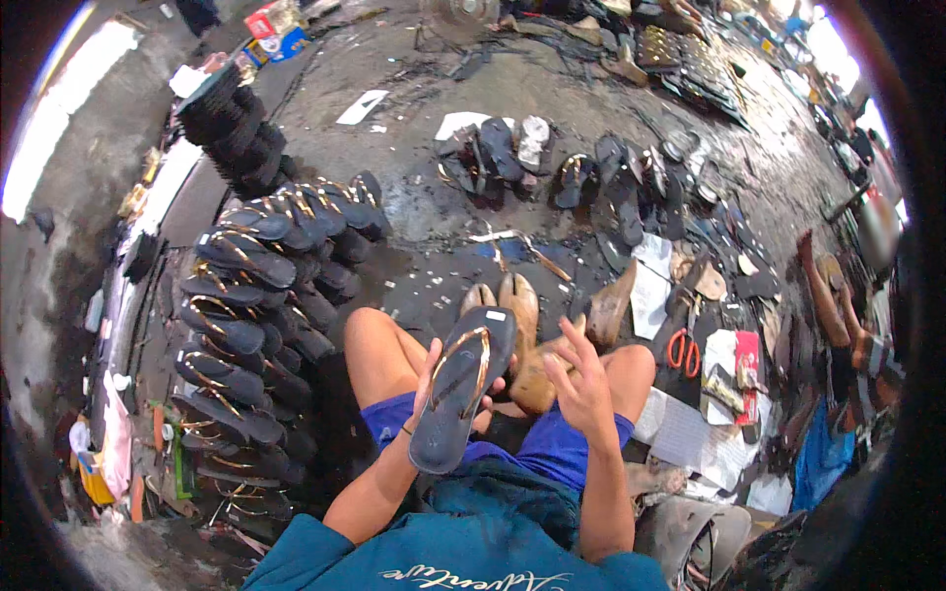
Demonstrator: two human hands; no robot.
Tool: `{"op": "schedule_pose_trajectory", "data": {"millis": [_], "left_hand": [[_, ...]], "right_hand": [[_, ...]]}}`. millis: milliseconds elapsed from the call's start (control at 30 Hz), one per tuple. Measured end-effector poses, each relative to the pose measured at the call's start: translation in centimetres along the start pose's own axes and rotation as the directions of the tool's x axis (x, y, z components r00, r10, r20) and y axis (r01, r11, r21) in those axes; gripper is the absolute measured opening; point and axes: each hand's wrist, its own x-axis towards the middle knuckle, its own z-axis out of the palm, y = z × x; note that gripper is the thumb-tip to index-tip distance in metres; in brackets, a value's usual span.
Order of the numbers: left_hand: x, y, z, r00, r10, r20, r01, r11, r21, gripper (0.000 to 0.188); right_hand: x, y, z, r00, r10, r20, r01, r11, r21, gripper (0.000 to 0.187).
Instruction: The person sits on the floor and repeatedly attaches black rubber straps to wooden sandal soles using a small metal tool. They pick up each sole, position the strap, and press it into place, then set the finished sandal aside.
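A grey, littered floor point(404, 108) is surrounding the seated person, with rows of black sandals point(236, 335) crowding the left side. The left hand's point(425, 389) grip is holding a gold-strapped black sandal point(455, 419) above the lap; the right hand's point(585, 386) grip is hovering empty beside it, fingers spreading. Wooden lasts point(533, 382) are standing between the knees, partly blocked from view, while orange-handled scissors point(683, 340) and white papers point(651, 291) are lying rightward.

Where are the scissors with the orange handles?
In the head view, the scissors are on the right side, between the person's right knee and the red card.
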Motion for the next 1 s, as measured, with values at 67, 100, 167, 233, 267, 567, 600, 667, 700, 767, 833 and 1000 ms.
{"op": "schedule_pose_trajectory", "data": {"millis": [67,100,167,233,267,567,600,667,700,767,833,1000], "left_hand": [[0.4,-1.7,-1.2,0.998,-0.046,-0.031,0.047,0.998,0.042,0.078],[0.6,-2.0,-2.2,0.995,-0.09,-0.045,0.094,0.991,0.092,0.079],[0.0,-1.8,1.0,0.953,-0.043,-0.301,0.227,0.759,0.61,0.086],[-1.9,-2.4,2.3,0.917,0.113,-0.383,0.251,0.583,0.773,0.074],[-3.4,-1.8,2.8,0.879,0.221,-0.423,0.343,0.323,0.882,0.057],[-7.5,4.9,9.3,0.403,0.906,-0.129,-0.131,0.197,0.972,0.039],[-9.0,6.5,10.9,0.283,0.957,-0.064,-0.155,0.112,0.982,0.035],[-14.6,7.3,14.1,-0.024,0.997,0.074,-0.137,-0.077,0.988,0.03],[-17.1,8.6,14.5,-0.131,0.98,0.149,-0.128,-0.165,0.978,0.028],[-22.4,9.1,15.3,-0.267,0.94,0.214,-0.115,-0.251,0.961,0.028],[-25.1,9.3,15.9,-0.269,0.955,0.127,-0.052,-0.146,0.988,0.03],[-20.0,10.8,12.3,-0.149,0.635,0.758,0.895,-0.24,0.377,0.066]], "right_hand": [[3.3,-2.0,0.0,0.971,-0.158,0.177,0.179,0.978,-0.109,0.032],[4.7,-1.7,-0.3,0.916,-0.212,0.341,0.305,0.92,-0.247,0.027],[7.1,0.4,-0.4,0.874,-0.186,0.448,0.267,0.955,-0.126,0.02],[8.9,1.0,-0.7,0.941,-0.17,0.293,0.226,0.959,-0.17,0.014],[10.2,1.5,-0.5,0.922,-0.25,0.296,0.299,0.945,-0.132,0.015],[29.7,21.9,-10.7,0.999,0.041,0.018,-0.01,0.59,-0.808,0.061],[31.5,26.1,-13.2,0.992,0.122,0.011,-0.054,0.517,-0.854,0.062],[32.4,25.0,-10.1,0.899,0.416,-0.136,-0.288,0.328,-0.9,0.064],[33.3,26.3,-10.8,0.855,0.468,-0.226,-0.372,0.247,-0.895,0.064],[33.8,25.0,-8.6,0.863,0.449,-0.233,-0.366,0.237,-0.9,0.066],[34.1,25.4,-8.5,0.873,0.412,-0.262,-0.37,0.208,-0.905,0.068],[33.4,25.9,-13.6,0.946,0.062,-0.319,-0.324,0.138,-0.936,0.051]]}}
